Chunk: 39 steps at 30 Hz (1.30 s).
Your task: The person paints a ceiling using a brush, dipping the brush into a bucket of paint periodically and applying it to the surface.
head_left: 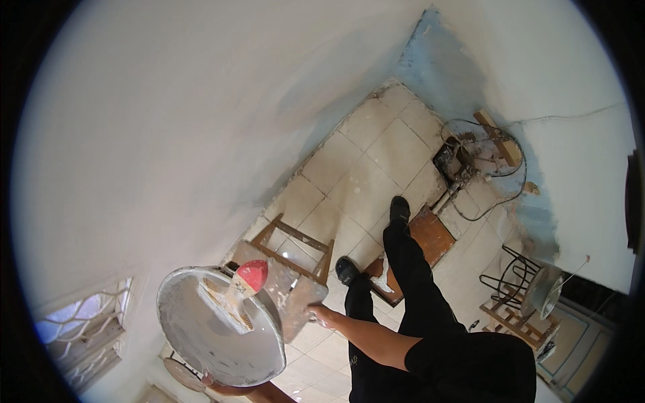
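My left hand (225, 387) grips the lower rim of a wide white basin (265, 363), its inside smeared with grey-white coating. A broad brush (232, 302) with a red handle end leans inside the basin. To the right of it, my right hand (322, 316) is at the edge of a paint-spattered wooden stool (302, 295). Its fingers appear curled on the seat edge, though they are partly hidden. The basin covers part of the stool.
An orange-brown board (430, 235) lies on the tiled floor beside my shoes. Black hose (524, 174), wood offcuts (497, 138) and debris crowd the right corner. A black metal rack (510, 272) stands at the right. A barred window (87, 329) is at lower left.
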Motion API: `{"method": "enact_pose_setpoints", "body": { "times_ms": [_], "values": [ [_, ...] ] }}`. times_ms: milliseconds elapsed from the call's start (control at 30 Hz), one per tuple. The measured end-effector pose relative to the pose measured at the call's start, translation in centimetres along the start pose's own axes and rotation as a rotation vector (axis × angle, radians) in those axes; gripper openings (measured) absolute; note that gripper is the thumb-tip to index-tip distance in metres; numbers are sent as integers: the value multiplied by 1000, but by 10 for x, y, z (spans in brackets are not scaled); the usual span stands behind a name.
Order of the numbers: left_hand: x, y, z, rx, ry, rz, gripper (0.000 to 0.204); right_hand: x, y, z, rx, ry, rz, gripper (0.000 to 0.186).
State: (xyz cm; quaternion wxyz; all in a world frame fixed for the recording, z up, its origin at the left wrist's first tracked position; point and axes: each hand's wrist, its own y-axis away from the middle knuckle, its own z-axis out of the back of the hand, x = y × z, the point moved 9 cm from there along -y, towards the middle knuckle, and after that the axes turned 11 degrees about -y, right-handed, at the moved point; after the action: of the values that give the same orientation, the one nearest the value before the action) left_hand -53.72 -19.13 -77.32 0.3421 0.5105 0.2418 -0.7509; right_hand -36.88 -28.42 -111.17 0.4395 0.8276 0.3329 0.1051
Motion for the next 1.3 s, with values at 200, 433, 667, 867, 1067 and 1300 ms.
{"method": "enact_pose_setpoints", "body": {
  "times_ms": [200,433,667,867,1067,1300],
  "values": [
    [-59,28,-92,275,206,91,56,40,46,50,-223,306,-71,49],
    [-97,121,-234,666,536,304,55,299,176,17,53,216,706,44],
    [-106,202,-348,796,50,18,64,504,484,-99,336,661,1439,64],
    [-162,321,-475,1103,540,591,69,574,551,-73,-214,908,1620,49],
    [-122,337,-539,1150,438,666,77,611,595,-71,-333,913,1944,30],
    [-157,334,-611,1243,292,159,55,668,577,-91,-434,1182,1629,12]
  ]
}}
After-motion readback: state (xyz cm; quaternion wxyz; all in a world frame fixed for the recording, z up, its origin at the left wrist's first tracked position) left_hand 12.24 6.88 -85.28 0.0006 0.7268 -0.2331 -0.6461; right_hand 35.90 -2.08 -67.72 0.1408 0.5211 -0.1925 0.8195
